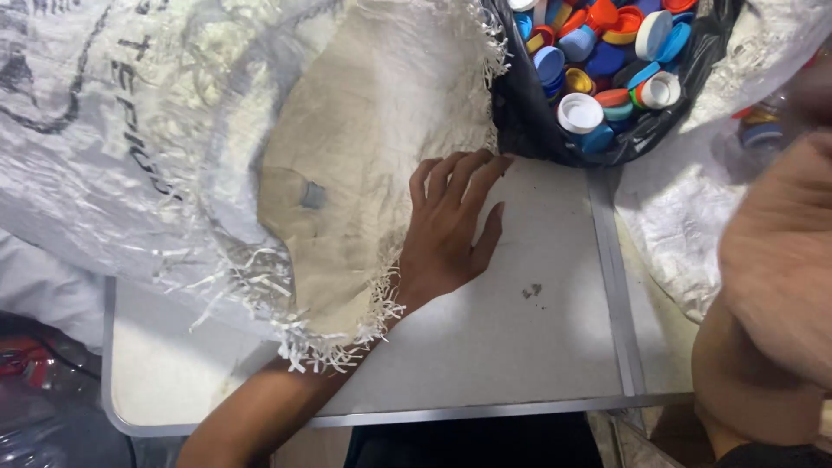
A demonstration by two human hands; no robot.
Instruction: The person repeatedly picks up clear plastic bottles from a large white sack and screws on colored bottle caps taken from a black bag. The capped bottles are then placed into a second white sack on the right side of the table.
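From the head view, we see our left hand spread flat on the grey tabletop, fingertips at the frayed mouth of the woven sack. The black bag of bottle caps sits just beyond (brimming, its rim slack). A careless nudge could spill caps, we judge. Our right hand is blurred; we cannot tell its grip.

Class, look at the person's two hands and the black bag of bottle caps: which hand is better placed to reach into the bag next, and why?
Probably the left hand: it lies flat on the table, fingertips almost at the black bag of bottle caps. The right hand is blurred, raised near the camera, farther from the bag.
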